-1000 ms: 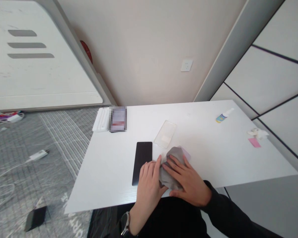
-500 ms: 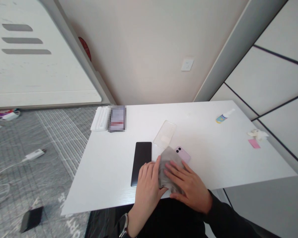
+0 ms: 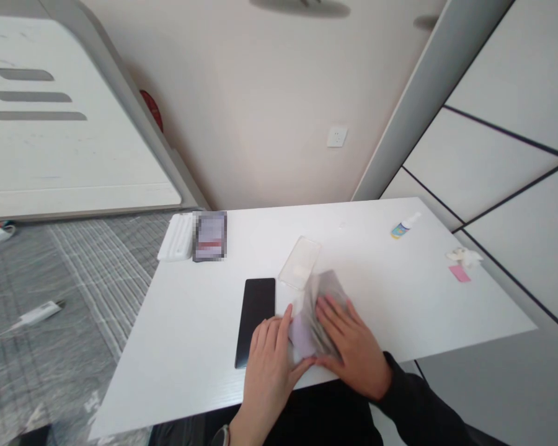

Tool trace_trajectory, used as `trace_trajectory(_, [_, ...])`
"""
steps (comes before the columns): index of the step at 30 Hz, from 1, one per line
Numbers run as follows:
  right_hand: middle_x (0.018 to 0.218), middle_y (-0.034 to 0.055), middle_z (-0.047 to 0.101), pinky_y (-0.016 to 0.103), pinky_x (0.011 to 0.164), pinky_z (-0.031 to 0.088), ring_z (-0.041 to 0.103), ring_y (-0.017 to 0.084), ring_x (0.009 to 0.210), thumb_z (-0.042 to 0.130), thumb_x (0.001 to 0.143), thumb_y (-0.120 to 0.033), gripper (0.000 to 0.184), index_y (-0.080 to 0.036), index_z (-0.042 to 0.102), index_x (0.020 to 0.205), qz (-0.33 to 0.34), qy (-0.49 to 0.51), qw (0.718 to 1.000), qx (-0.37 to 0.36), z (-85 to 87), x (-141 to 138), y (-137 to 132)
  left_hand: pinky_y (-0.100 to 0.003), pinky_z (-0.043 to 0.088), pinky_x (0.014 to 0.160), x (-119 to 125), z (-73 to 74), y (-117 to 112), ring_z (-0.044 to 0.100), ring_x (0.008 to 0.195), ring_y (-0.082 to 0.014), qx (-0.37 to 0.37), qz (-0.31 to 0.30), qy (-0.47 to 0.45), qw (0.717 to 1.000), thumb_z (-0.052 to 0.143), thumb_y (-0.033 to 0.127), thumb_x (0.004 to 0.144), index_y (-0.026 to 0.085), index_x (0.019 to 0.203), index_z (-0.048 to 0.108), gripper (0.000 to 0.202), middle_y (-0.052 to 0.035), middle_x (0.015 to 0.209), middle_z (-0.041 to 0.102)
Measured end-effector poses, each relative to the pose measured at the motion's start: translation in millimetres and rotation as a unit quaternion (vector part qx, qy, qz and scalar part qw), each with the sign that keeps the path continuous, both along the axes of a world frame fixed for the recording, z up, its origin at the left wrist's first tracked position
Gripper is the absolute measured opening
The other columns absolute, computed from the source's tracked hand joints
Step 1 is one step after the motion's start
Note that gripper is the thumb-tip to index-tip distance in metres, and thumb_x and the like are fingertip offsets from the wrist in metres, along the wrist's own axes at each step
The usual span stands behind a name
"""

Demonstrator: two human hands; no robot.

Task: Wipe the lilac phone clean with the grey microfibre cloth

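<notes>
My left hand point(image 3: 270, 368) steadies a lilac phone point(image 3: 302, 337) lying on the white table, with its index finger and thumb at the phone's left side and lower edge. Over the right part of the phone, my right hand point(image 3: 351, 347) presses a grey cloth point(image 3: 330, 286), its fingers laid on the fabric. The cloth is bunched and slightly blurred, and it hides the phone's upper right part. A clear phone case point(image 3: 301, 263) lies just beyond. Left of the phone is a black tablet or large phone point(image 3: 256, 316), its lower corner partly behind my left hand.
A small spray bottle point(image 3: 403, 227) lies at the back right of the table point(image 3: 204, 341). By the right edge are a crumpled white tissue point(image 3: 465, 256) and a pink piece point(image 3: 459, 273). A white case point(image 3: 177, 238) and a blurred-out packet point(image 3: 211, 236) occupy the back left corner.
My right hand has slid the cloth to the right, uncovering the phone's lower left part; the phone's camera end is now covered. The camera view has shifted a little.
</notes>
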State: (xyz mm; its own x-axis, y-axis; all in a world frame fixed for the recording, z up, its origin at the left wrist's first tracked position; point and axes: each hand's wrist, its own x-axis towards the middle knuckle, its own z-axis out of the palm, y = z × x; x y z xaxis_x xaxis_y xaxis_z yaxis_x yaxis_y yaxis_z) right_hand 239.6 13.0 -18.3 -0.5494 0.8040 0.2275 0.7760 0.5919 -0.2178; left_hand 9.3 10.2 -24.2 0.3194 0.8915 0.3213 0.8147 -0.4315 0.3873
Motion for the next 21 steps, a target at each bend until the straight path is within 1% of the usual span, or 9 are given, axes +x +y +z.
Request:
trace_trajectory(2, [0.165,0.0068,0.047,0.050,0.125,0.038,0.044,0.029,0.153,0.049,0.094,-0.084,0.097,-0.023,0.030,0.167,0.048,0.000,0.999,-0.008,-0.5,0,-4,-0.050,0.052,0.102,0,0.8,0,0.062,0.114,-0.0336,-0.004,0.000,0.003,1.000,0.088,0.032,0.079,0.016,0.163,0.024,0.107,-0.0123,0.123,0.065])
trace_trajectory(3, [0.164,0.0039,0.048,0.048,0.124,0.039,0.046,0.027,0.152,0.048,0.095,-0.083,0.093,-0.027,0.031,0.167,0.054,-0.001,0.998,-0.011,-1.0,1,-6,-0.050,0.052,0.102,1,0.9,0,0.062,0.115,-0.0338,-0.005,0.001,0.004,1.000,0.088,0.030,0.080,0.016,0.163,0.025,0.105,-0.0122,0.123,0.065])
trace_trajectory(6, [0.167,0.0150,0.041,0.062,0.121,0.038,0.043,0.035,0.153,0.047,0.107,-0.062,0.082,-0.020,0.018,0.170,-0.020,0.001,1.000,-0.005,-2.5,6,-4,-0.051,0.052,0.102,1,0.0,-1,0.062,0.115,-0.0341,-0.005,0.005,0.003,1.000,0.085,0.039,0.084,0.016,0.163,0.025,0.102,-0.0126,0.123,0.065])
trace_trajectory(8, [0.168,0.0217,0.036,0.069,0.118,0.037,0.038,0.042,0.154,0.049,0.106,-0.060,0.087,-0.013,0.014,0.170,-0.050,0.003,0.999,-0.001,-3.1,6,-5,-0.051,0.052,0.101,1,-0.9,-1,0.063,0.114,-0.0337,-0.003,0.007,0.000,1.000,0.084,0.044,0.085,0.016,0.163,0.025,0.102,-0.0126,0.122,0.066])
trace_trajectory(12, [0.166,0.0084,0.045,0.055,0.123,0.039,0.043,0.032,0.153,0.053,0.095,-0.080,0.095,-0.025,0.028,0.168,0.020,0.000,1.000,-0.017,-3.2,-2,-12,-0.050,0.052,0.102,2,-0.4,-1,0.061,0.114,-0.0333,-0.007,0.004,0.003,1.000,0.089,0.029,0.077,0.015,0.163,0.025,0.109,-0.0121,0.124,0.064])
trace_trajectory(15, [0.168,0.0136,0.040,0.064,0.122,0.036,0.039,0.036,0.155,0.050,0.104,-0.066,0.083,-0.021,0.024,0.169,-0.035,0.001,0.999,-0.016,-4.4,-2,-9,-0.051,0.051,0.102,3,2.1,-1,0.060,0.114,-0.0331,-0.012,0.002,0.003,1.000,0.091,0.028,0.075,0.014,0.163,0.028,0.109,-0.0117,0.122,0.063])
trace_trajectory(17, [0.169,0.0178,0.037,0.071,0.120,0.035,0.036,0.042,0.156,0.050,0.104,-0.064,0.085,-0.015,0.024,0.169,-0.066,0.003,0.998,-0.014,-2.8,-2,-4,-0.051,0.052,0.101,2,4.7,-1,0.060,0.112,-0.0320,-0.012,-0.005,0.003,1.000,0.093,0.033,0.075,0.018,0.162,0.032,0.107,-0.0100,0.120,0.063])
trace_trajectory(19, [0.168,0.0149,0.039,0.072,0.119,0.035,0.036,0.042,0.155,0.053,0.100,-0.071,0.090,-0.017,0.028,0.168,-0.053,0.003,0.998,-0.015,6.0,-5,-4,-0.050,0.052,0.101,2,7.7,-1,0.060,0.111,-0.0307,-0.014,-0.015,0.004,1.000,0.095,0.029,0.073,0.025,0.160,0.038,0.104,-0.0079,0.119,0.063])
trace_trajectory(21, [0.167,0.0098,0.042,0.070,0.122,0.033,0.038,0.038,0.155,0.051,0.103,-0.066,0.078,-0.022,0.034,0.166,-0.039,0.015,0.999,-0.016,24.4,-9,-10,-0.051,0.052,0.101,1,10.3,-1,0.059,0.112,-0.0308,-0.015,-0.022,0.006,1.000,0.096,0.022,0.070,0.030,0.155,0.047,0.098,-0.0077,0.122,0.061])
